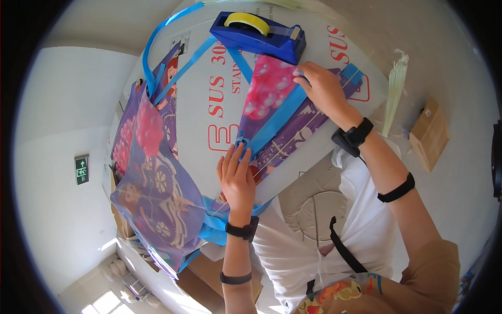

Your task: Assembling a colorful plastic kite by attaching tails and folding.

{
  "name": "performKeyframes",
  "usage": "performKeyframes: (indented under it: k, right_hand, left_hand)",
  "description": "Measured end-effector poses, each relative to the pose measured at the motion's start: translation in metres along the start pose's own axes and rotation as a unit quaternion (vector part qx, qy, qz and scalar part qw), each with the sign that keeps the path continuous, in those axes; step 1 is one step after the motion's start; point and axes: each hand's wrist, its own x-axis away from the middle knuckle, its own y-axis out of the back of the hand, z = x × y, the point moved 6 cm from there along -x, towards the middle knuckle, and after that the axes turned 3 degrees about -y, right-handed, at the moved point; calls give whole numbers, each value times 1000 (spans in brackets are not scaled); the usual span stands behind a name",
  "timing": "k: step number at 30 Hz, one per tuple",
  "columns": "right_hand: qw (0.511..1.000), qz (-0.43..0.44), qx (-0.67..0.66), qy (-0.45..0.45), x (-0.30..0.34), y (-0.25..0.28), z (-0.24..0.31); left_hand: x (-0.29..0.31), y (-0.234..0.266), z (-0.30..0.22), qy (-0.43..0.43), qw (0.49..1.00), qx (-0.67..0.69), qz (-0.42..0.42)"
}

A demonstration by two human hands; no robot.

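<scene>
A flat purple-and-pink printed bag (261, 99) with a blue strap (274, 123) along it lies on a large printed cardboard box. My left hand (238, 175) rests on the near left end of the bag, fingers stretched out over a blue strap piece. At the far right corner my right hand (321, 86) has its fingers curled in a pinch at the bag's edge, close to the tape dispenser. That dispenser (256, 39) is blue and carries a yellow roll of tape (247, 22).
More printed bags (162, 204) with blue handles hang over the left side of the cardboard box (196, 123). On the right are a bundle of pale green strips (396, 94) and a brown carton (430, 133). Blue straps (157, 57) loop at the far left.
</scene>
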Motion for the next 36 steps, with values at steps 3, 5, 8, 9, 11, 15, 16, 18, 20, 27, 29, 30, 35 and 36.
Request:
performKeyframes:
  k: [3, 5, 8, 9, 11, 15, 16, 18, 20, 27, 29, 30, 35, 36]
  right_hand:
    - [1000, 2, 11, -5, 1, -3, -1]
    - [1000, 4, 23, -1, 1, -5, -1]
    - [999, 9, 40, -8, 1, -5, -3]
    - [999, 6, 45, -7, 1, -5, -3]
    - [999, 12, 49, -12, 1, -4, -4]
    - [997, 22, 70, -11, 1, -5, -6]
    - [998, 18, 65, -7, 1, -5, -6]
    - [998, 12, 57, -1, 1, -5, -7]
    - [999, 13, 50, -4, 1, -6, -9]
    - [993, 32, 111, -6, -1, -7, -10]
    - [992, 22, 125, 4, 0, -5, -7]
    - [991, 13, 129, 14, 1, -4, -5]
    - [974, 3, 220, 53, -3, 1, 3]
    - [971, 7, 233, 51, -5, 4, 4]
  left_hand:
    - [-1, -1, -2, -8, 999, -30, 12]
    - [0, -6, -11, -46, 996, -53, 49]
    - [4, -9, -22, -77, 994, 0, 79]
    - [5, -9, -23, -76, 994, -18, 79]
    - [7, -8, -19, -53, 995, -9, 84]
    - [9, -1, -6, -20, 998, 41, 37]
    - [9, -1, 0, 13, 996, 84, 19]
    - [10, -1, 11, 81, 982, 169, -16]
    - [14, -6, 19, 163, 956, 242, -32]
    - [8, -4, 18, 113, 977, 170, -69]
    - [7, -2, 13, 63, 994, 82, -48]
    - [7, -1, 9, 38, 998, 39, -42]
    - [8, -2, -8, 15, 998, -2, 54]
    - [9, 0, -12, 9, 998, 6, 59]
